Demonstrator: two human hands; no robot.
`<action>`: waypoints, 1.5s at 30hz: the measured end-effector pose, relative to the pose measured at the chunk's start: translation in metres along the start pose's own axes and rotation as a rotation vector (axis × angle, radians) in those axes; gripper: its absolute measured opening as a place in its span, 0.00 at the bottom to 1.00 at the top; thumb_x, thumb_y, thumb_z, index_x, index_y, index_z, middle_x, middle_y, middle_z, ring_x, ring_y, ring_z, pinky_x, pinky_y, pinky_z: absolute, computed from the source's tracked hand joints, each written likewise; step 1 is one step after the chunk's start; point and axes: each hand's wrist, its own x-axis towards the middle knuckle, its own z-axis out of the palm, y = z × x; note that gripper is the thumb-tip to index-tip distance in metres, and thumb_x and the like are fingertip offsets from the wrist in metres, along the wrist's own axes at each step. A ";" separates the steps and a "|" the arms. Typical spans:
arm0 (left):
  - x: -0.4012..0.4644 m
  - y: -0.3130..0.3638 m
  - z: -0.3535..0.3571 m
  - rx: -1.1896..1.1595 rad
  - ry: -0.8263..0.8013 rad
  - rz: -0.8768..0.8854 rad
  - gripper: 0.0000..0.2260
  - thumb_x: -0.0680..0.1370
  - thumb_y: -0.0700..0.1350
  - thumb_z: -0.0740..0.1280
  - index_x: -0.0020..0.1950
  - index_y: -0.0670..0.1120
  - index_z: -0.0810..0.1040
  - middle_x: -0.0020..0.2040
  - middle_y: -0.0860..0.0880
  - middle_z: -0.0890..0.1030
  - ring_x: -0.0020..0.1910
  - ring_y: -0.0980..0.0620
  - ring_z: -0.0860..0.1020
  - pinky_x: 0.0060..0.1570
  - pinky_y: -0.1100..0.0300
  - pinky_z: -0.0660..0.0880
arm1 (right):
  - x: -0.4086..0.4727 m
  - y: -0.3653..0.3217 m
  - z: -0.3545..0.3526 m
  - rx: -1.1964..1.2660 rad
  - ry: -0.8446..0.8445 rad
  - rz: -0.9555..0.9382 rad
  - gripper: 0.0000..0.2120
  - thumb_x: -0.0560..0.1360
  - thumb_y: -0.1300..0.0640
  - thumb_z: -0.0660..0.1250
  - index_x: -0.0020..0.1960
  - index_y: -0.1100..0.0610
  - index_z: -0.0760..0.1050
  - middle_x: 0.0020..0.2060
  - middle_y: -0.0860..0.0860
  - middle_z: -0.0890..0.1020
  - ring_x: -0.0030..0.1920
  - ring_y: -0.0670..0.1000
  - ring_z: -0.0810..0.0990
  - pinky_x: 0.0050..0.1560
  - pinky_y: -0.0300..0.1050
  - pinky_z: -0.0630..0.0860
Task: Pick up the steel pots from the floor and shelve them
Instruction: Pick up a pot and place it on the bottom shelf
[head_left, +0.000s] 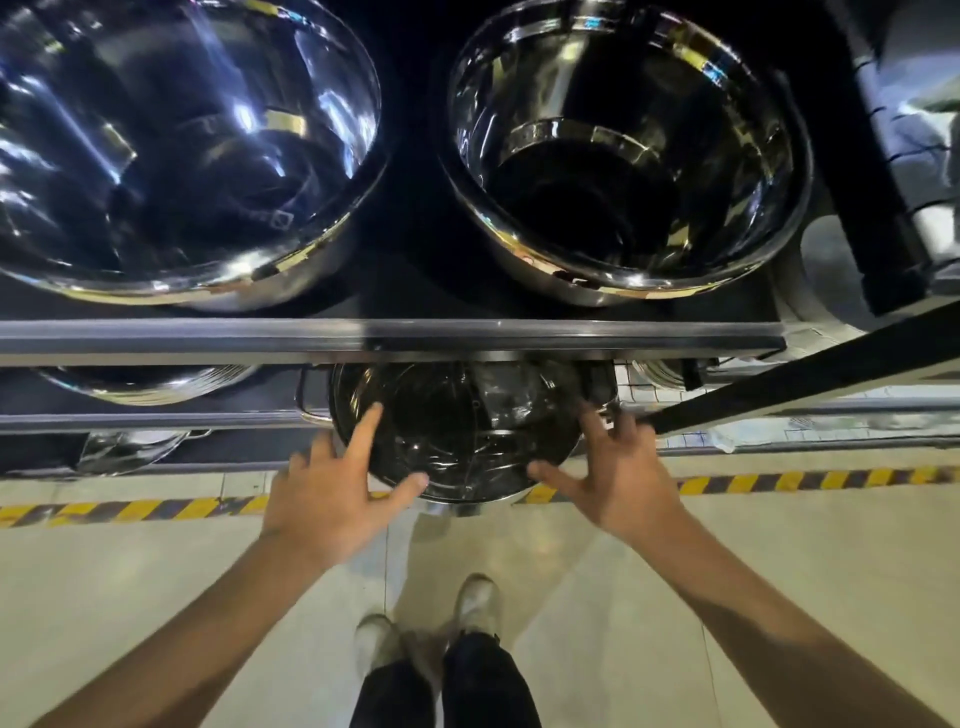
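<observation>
A steel pot (462, 431) with a dark, reflective inside sits on the middle shelf level, its near rim sticking out past the shelf edge over the floor. My left hand (332, 499) is spread on its left side, index finger over the rim and thumb against the near rim. Opposite it, my right hand (618, 483) is also spread, thumb touching the near rim and fingers by the black side handle (597, 384). Neither hand is closed around the pot. The far part of the pot is hidden under the upper shelf rail (395, 335).
Two large steel pots (171, 145) (623, 156) stand on the top shelf. More pots (140, 384) (124, 449) sit lower left. A black bar (805, 374) slants across at right. Yellow-black floor tape (779, 480) runs along the rack; my shoes (478, 597) are below.
</observation>
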 end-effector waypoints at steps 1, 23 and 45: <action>-0.008 0.004 0.010 -0.005 -0.013 0.008 0.46 0.63 0.83 0.43 0.76 0.65 0.34 0.72 0.40 0.68 0.66 0.35 0.72 0.60 0.43 0.72 | -0.013 0.001 0.010 -0.029 -0.026 -0.016 0.53 0.65 0.17 0.52 0.80 0.47 0.56 0.69 0.62 0.70 0.65 0.65 0.69 0.57 0.60 0.76; 0.093 0.026 0.015 -0.174 0.139 0.055 0.31 0.75 0.64 0.67 0.70 0.55 0.55 0.61 0.39 0.72 0.61 0.35 0.72 0.53 0.42 0.75 | 0.089 -0.015 0.024 -0.020 0.013 -0.188 0.28 0.79 0.41 0.63 0.70 0.60 0.67 0.63 0.58 0.75 0.64 0.61 0.73 0.64 0.55 0.72; -0.027 0.025 -0.049 -0.119 -0.083 0.022 0.25 0.78 0.53 0.63 0.73 0.54 0.59 0.66 0.45 0.73 0.61 0.40 0.77 0.50 0.50 0.71 | -0.013 -0.042 -0.042 -0.147 -0.334 -0.233 0.25 0.80 0.46 0.62 0.74 0.52 0.67 0.68 0.55 0.75 0.68 0.59 0.73 0.64 0.53 0.74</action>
